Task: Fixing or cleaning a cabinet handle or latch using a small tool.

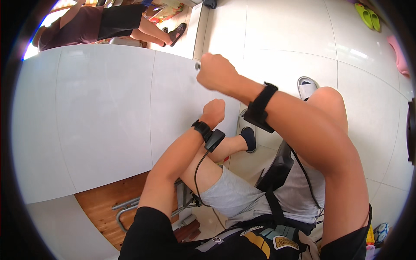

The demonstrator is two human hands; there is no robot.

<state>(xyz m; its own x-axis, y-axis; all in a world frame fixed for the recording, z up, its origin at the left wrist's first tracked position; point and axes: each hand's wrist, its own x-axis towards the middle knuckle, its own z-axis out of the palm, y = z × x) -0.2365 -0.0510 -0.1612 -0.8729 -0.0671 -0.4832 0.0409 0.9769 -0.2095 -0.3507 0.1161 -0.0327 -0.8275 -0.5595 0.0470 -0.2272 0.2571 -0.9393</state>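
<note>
My right hand (pixel 216 73) is curled into a fist over the right end of a white panelled surface (pixel 104 117). Right beside its knuckles is a small round grey knob (pixel 197 66); whether the fingers touch it, I cannot tell. Closer to me, my left hand (pixel 214 112) is also closed in a fist, over the same surface's edge. The inside of both fists is hidden, so anything in them does not show. Each wrist wears a black strap with a small black box, the right one (pixel 259 108) and the left one (pixel 210 135), with cables running back toward my body.
My bent knees are below my arms. A metal tube frame (pixel 123 212) stands by a wooden panel (pixel 97 210) at lower left. Another person (pixel 82 26) is beyond the white surface. Green slippers (pixel 367 18) and a pink object (pixel 398 56) lie on the tiled floor at right.
</note>
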